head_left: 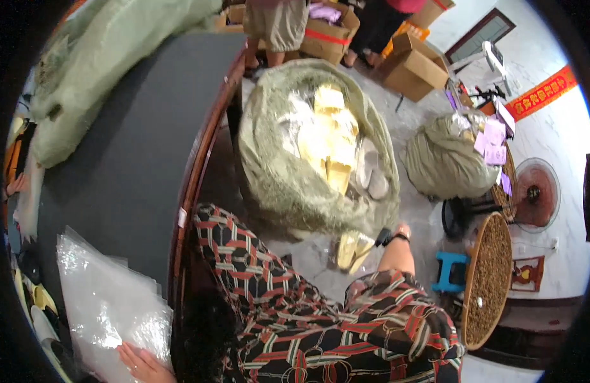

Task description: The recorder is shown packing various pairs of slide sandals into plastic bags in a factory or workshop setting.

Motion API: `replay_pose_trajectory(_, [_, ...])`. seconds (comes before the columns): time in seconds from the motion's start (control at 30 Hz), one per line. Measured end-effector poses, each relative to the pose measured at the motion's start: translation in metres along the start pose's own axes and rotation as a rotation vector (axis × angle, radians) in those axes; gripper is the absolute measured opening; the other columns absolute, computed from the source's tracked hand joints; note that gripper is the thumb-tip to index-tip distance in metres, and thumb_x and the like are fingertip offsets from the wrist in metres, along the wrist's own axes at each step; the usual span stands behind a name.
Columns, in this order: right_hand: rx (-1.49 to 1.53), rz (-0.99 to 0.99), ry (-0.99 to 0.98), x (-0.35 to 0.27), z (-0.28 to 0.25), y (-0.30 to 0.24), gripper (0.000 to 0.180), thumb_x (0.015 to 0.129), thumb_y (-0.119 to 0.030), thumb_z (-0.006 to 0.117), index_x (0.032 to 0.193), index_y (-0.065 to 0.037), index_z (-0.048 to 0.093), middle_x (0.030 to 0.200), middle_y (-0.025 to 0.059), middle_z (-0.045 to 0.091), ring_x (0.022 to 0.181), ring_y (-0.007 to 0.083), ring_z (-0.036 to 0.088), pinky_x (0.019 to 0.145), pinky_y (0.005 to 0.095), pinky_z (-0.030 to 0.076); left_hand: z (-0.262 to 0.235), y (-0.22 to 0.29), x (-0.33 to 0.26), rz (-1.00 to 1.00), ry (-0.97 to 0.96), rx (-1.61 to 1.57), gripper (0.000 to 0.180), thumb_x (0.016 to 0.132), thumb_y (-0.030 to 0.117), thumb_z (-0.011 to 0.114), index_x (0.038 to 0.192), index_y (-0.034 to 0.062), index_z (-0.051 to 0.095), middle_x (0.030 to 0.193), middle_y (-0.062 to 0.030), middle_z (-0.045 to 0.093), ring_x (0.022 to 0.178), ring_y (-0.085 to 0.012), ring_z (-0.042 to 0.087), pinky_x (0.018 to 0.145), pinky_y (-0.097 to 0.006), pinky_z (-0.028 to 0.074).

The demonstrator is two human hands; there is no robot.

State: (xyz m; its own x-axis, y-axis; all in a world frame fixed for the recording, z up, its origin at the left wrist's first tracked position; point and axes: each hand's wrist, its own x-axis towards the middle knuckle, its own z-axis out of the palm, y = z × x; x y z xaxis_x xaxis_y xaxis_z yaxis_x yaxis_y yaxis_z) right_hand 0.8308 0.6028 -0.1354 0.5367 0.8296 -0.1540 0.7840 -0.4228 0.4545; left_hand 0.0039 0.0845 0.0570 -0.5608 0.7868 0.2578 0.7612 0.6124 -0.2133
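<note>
My left hand [143,364] lies on a fanned stack of clear plastic bags [110,300], its fingers stretched out flat near the stack's lower right corner. The stack rests on a dark grey tabletop [135,153]. On the floor in front of me stands a big green woven sack [269,172], its mouth wide apart. Inside it are several yellow slippers [333,140] in clear wrapping and a pair of grey ones [374,175]. Beside my foot sits another wrapped yellow pair [353,251]. My right hand is out of the picture.
Another green sack [451,156] with purple cards on top stands to the right, near a fan [534,191], a blue stool [450,271] and a round tray [489,281]. Cartons [413,67] and people are at the back. Another person's hand [17,185] shows far left.
</note>
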Motion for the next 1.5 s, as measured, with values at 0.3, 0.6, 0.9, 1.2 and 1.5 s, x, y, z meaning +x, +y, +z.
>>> replay_pose_trajectory(0.3, [0.62, -0.008, 0.814, -0.1, -0.202, -0.215, 0.045, 0.076, -0.017, 0.063, 0.12, -0.011, 0.06, 0.143, 0.016, 0.044, 0.135, 0.0344, 0.039, 0.104, 0.0519, 0.035, -0.05, 0.029, 0.025, -0.152, -0.134, 0.044, 0.044, 0.103, 0.022, 0.045, 0.14, -0.0034, 0.041, 0.143, -0.0232, 0.046, 0.134, -0.0447, 0.041, 0.106, -0.056, 0.039])
replay_pose_trajectory(0.6, [0.45, -0.511, 0.183, -0.117, -0.234, -0.346, 0.12, 0.067, -0.057, 0.082, 0.157, -0.023, 0.01, 0.163, 0.0171, -0.001, 0.141, 0.0554, 0.02, 0.106, 0.0651, 0.034, -0.039, -0.001, 0.0, 0.029, -0.062, 0.261, 0.044, 0.102, 0.02, 0.046, 0.143, 0.0033, 0.04, 0.147, -0.0225, 0.042, 0.134, -0.0437, 0.041, 0.108, -0.056, 0.037])
replay_pose_trajectory(0.9, [0.682, -0.259, 0.067, -0.07, -0.138, -0.282, 0.032, 0.08, -0.008, 0.059, 0.11, 0.001, 0.065, 0.107, 0.028, 0.067, 0.106, 0.0432, 0.063, 0.091, 0.0465, 0.051, -0.043, 0.013, 0.008, -0.234, -0.067, 0.003, 0.051, 0.104, 0.037, 0.041, 0.144, 0.0047, 0.044, 0.147, -0.0211, 0.044, 0.136, -0.0416, 0.038, 0.109, -0.055, 0.032])
replay_pose_trajectory(1.2, [1.64, -0.553, -0.208, -0.123, -0.348, -0.232, 0.039, 0.083, -0.001, 0.059, 0.121, 0.005, 0.055, 0.091, 0.0153, 0.073, 0.069, 0.0203, 0.071, 0.053, 0.0257, 0.05, -0.053, 0.007, 0.008, -0.282, -0.125, -0.151, 0.051, 0.103, 0.037, 0.044, 0.143, 0.0065, 0.048, 0.147, -0.0222, 0.043, 0.137, -0.0426, 0.036, 0.112, -0.055, 0.027])
replay_pose_trajectory(1.5, [2.017, -1.278, -0.544, -0.305, -0.526, -0.243, 0.055, 0.09, -0.007, 0.052, 0.142, 0.002, 0.037, 0.115, 0.0234, 0.066, 0.094, 0.0232, 0.07, 0.072, 0.027, 0.054, -0.097, 0.007, 0.008, -0.285, -0.03, -0.275, 0.049, 0.099, 0.034, 0.053, 0.138, 0.0039, 0.053, 0.147, -0.0249, 0.043, 0.14, -0.0427, 0.032, 0.115, -0.055, 0.02])
